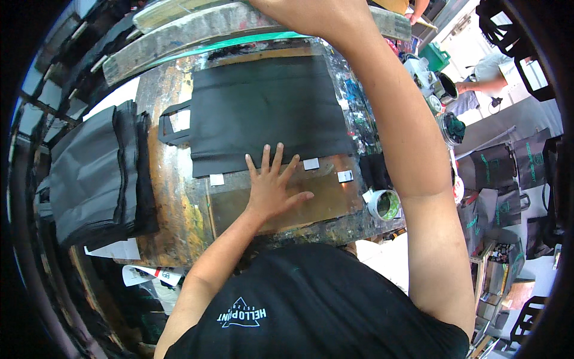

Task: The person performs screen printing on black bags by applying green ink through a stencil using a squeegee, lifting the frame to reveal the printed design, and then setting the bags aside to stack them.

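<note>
A black fabric bag [269,107] lies flat on a paint-stained wooden table [170,209], its handle [173,124] sticking out to the left. My left hand [272,185] rests with spread fingers, the fingertips on the bag's near edge and the palm over a brownish, smooth board [311,203]. Small white tabs [311,164] sit along that near edge. At the top of the view my right hand [314,15] reaches to a wooden frame [197,39] with a green strip along it. Its fingers are cut off by the picture's edge, so their grip is hidden.
A thick stack of black bags [89,173] lies at the left. An open paint tub [384,205] stands at the table's right, with several jars and cans [445,87] beyond. Other printed black bags [487,167] lie farther right. Another person [487,81] is at upper right.
</note>
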A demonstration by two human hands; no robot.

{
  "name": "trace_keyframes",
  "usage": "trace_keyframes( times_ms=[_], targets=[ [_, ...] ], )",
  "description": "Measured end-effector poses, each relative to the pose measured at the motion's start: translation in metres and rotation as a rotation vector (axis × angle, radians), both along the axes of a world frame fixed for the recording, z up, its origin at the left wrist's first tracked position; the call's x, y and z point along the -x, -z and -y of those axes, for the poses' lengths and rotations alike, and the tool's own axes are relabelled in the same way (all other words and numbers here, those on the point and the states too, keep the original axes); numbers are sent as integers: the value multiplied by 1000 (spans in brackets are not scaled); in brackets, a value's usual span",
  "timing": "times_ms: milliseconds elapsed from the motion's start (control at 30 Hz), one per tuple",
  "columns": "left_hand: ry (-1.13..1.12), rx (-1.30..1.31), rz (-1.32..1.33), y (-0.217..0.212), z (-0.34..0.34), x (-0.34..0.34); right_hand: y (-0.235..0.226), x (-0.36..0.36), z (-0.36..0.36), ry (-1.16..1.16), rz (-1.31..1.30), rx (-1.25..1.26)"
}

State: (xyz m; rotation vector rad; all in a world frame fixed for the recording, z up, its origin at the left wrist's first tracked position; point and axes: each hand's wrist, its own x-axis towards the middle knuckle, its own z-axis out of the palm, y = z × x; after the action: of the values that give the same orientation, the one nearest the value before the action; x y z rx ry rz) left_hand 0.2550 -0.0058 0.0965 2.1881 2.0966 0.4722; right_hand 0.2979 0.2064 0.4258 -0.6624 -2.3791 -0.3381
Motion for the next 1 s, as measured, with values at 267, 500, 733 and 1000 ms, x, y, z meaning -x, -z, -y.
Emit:
trace_keyframes(
  times_ms=[267,500,733,1000],
  targets=[
    [-289,-432,706,-80,2,59,8,-5,-1,-41,-47,-1],
    [75,-613,1629,-136,29,174,69,-26,40,-33,-75,-136],
    [-413,-476,1185,-95,64,133,139,-57,83,-41,122,124],
    [-616,-393,503,21,104,131,198,-51,57,-38,381,241]
  ],
)
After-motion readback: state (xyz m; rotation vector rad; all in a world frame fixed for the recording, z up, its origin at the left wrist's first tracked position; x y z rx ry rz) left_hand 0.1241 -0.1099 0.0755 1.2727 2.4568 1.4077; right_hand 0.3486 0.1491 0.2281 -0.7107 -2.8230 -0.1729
